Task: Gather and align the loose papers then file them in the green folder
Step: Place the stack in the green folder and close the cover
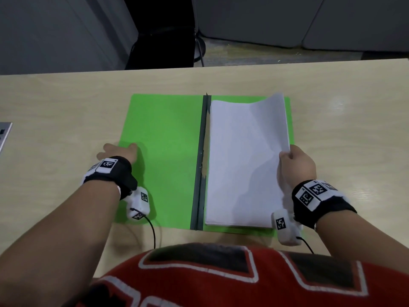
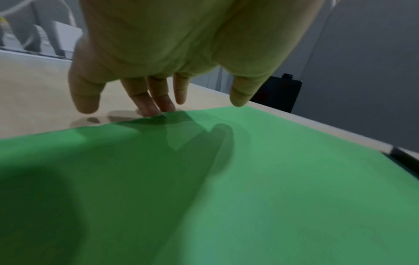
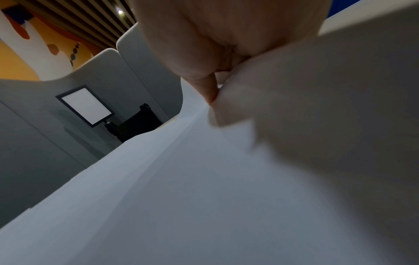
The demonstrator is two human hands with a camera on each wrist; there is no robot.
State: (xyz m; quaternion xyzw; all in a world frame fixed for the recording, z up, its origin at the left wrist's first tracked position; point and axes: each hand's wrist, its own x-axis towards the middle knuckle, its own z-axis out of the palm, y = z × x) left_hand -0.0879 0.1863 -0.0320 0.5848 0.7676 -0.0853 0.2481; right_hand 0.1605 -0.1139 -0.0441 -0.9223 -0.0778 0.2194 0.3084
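The green folder lies open on the wooden desk, with a dark spine bar down its middle. A stack of white papers sits on its right half, the right edge lifted and curled upward. My right hand pinches that raised edge between thumb and fingers, and the papers fill the right wrist view. My left hand rests at the left edge of the folder, fingers straight, their tips touching the folder's edge and the desk.
The desk stretches wide on both sides of the folder. The corner of a grey keyboard or device shows at the far left. A dark chair stands beyond the desk's far edge.
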